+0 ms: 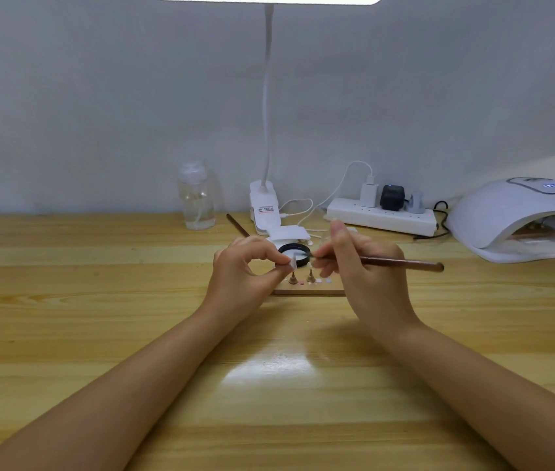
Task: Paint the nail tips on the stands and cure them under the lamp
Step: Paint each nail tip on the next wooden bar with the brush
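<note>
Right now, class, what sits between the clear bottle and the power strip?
The head view shows the desk lamp's white clip base between the bottle and power strip.

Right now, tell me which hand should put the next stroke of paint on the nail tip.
Right hand: it holds the brush, bristles aimed at the nail tip. Left hand is busy pinching that tip.

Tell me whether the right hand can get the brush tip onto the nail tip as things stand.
Probably yes: the right hand holds the brush pointed at the nail tip pinched in the left hand, nothing between.
</note>
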Tool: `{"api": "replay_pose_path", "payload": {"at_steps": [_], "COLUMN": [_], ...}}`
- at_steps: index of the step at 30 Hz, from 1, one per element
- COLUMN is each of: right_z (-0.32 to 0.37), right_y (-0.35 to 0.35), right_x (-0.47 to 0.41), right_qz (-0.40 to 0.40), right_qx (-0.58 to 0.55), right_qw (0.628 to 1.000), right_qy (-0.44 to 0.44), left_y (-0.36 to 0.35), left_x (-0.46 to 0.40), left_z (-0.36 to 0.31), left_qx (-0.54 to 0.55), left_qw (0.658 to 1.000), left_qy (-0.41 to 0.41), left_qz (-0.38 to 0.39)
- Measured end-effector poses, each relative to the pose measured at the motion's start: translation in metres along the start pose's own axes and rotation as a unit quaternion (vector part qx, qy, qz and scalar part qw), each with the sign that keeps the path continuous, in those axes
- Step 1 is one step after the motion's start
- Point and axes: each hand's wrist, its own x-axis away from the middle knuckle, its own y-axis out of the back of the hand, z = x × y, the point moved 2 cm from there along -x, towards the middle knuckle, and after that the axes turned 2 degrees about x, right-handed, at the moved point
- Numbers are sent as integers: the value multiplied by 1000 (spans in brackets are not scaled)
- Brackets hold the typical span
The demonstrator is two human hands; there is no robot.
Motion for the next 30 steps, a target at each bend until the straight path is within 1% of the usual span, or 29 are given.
{"api": "replay_pose_path", "payload": {"at_steps": [1,4,8,11,13,15,16,19,23,26,30], "right_z": [0,-1,2,2,1,1,1,0,1,0,1], "right_y": [0,-1,-2,-3,-3,-1,-1,-1,0,0,1], "right_x": [0,1,0,1,1,0,-1,-1,-2,-1,-2], "right_qz": [0,23,14,38,29,12,11,25,13,22,8], "right_qx": [5,-10,6,1,1,18,23,4,22,-1,8], "right_qw": [1000,999,1000,999,999,1000,1000,999,1000,1000,1000], "right_qy": [1,-34,7,-21,-21,3,7,-23,6,-16,6], "left_y": [0,0,0,0,1,1,1,1,1,1,1], "left_x": [0,1,0,1,1,1,1,1,0,0,-1], "left_z": [0,-1,-1,-2,-2,-3,-3,-3,-3,-2,-2], "left_qx": [1,5,5,2,2,3,3,0,1,-4,-13], "left_qw": [1000,1000,1000,1000,1000,1000,1000,1000,1000,1000,1000], "left_qy": [-1,-4,-7,-7,-3,0,1,3,2,-2,-4], "left_qz": [1,0,-1,-3,-7,-8,-7,-7,-6,-1,4]}}
